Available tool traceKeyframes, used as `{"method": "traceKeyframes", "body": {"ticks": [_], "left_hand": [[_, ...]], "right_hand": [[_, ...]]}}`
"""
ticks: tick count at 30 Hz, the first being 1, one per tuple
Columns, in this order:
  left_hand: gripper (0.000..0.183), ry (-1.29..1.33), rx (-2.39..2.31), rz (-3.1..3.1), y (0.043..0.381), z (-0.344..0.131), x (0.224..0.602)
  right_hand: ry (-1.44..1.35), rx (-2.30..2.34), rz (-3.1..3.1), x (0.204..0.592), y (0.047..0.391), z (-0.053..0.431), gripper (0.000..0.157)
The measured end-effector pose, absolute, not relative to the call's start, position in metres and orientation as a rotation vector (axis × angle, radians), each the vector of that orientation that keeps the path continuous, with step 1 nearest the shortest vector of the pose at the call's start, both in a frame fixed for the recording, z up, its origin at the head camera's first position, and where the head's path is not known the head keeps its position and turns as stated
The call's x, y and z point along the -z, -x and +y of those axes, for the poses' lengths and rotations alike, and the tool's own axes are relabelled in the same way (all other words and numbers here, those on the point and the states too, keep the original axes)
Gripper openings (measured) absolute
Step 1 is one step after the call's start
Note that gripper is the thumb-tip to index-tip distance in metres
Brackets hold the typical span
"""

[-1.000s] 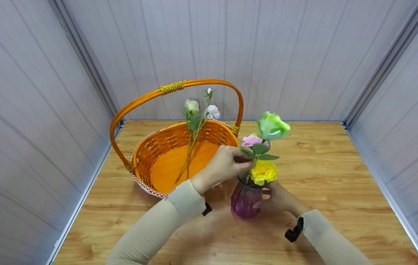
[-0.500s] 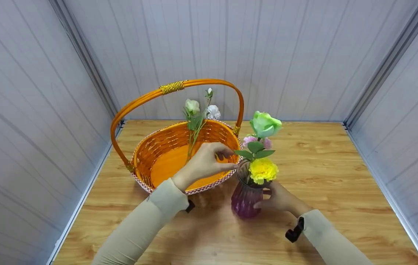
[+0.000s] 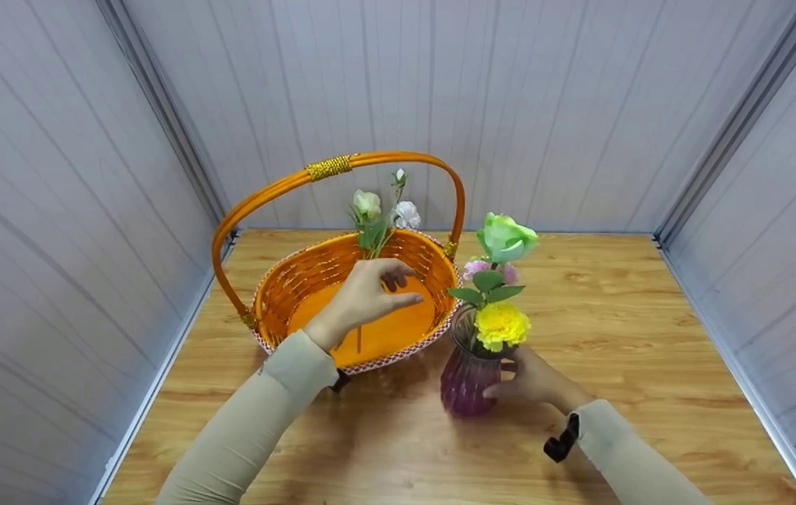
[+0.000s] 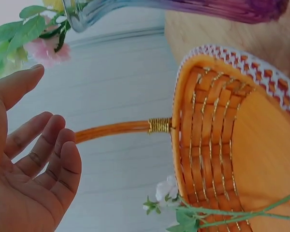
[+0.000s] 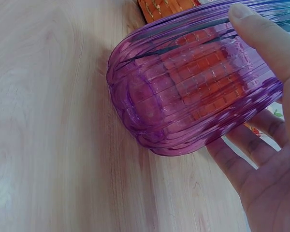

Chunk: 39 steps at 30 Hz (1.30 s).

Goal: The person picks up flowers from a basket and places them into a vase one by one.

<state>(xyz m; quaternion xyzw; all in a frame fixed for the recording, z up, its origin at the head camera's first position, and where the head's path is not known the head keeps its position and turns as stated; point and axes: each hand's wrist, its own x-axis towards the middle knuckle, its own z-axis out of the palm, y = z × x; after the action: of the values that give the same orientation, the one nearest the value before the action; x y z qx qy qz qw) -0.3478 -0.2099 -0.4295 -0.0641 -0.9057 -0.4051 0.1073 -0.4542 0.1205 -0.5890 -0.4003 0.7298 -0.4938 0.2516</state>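
Tabletop (image 3: 622,330): one basket (image 3: 310,268), one vase (image 3: 466,386)

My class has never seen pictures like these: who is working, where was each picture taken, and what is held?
No machine: just a person's bare left hand and right hand. The wide view comes from a head camera looking down; the close ones from one on each wrist. On the wooden table stand an orange basket and a purple vase. Pale flowers have their stems in the basket; a green flower, a yellow one and a pink one rise from the vase. The right hand grips the vase; the left hand holds nothing.
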Motion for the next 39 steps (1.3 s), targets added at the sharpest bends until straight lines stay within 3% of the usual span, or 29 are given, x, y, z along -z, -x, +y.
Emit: {"method": "traceKeyframes", "body": {"ticks": [11,21,39], "left_hand": [[0.034,0.086,1.203,-2.597,0.366,-0.237,0.431],[0.033,0.010,1.260,-2.541,0.382,-0.254,0.438],[0.033,-0.045,1.361,-2.374,0.409,-0.286,0.468]], "right_hand": [[1.115,1.367,1.948,0.587,0.453,0.121,0.091],[1.118,1.357,1.956,0.588,0.454,0.121,0.087],[1.103,1.347,1.966,0.589,0.454,0.121,0.089]]}}
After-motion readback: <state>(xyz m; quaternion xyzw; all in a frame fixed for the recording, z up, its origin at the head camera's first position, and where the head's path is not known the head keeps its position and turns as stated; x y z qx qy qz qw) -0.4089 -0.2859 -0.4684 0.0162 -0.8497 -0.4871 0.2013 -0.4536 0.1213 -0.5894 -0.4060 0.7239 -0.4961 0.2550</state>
